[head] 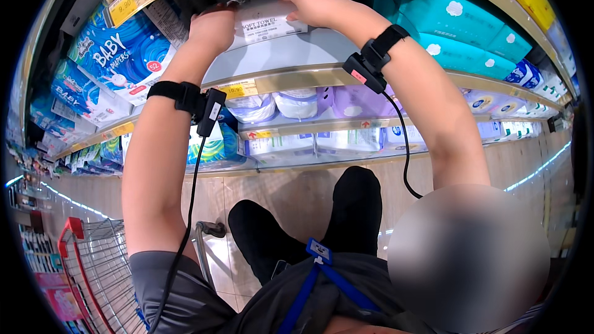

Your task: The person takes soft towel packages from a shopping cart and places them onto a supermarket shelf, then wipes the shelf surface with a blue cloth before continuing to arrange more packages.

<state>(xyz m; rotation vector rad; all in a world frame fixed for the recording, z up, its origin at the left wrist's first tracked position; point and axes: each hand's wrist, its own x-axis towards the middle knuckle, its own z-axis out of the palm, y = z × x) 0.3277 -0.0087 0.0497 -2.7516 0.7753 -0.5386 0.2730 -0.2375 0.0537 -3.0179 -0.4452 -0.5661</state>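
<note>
A white pack of soft towels (269, 24) lies on the grey shelf board (278, 53) in front of me, its printed front facing me. My left hand (214, 28) is at its left side, with the fingertips partly lost in the dark shelf. At the right end, my right hand (315, 3) has its thumb and fingers against the pack. Both hands appear to hold the pack between them. Each wrist wears a black strap with a small cabled device.
Blue diaper packs (118, 53) stand left of my hands, teal packs (457, 28) to the right. A shelf edge (297, 78) with price tags runs below my forearms, over lower shelves of packs. A wire shopping cart (100, 260) is at my left. A blurred patch covers the lower right.
</note>
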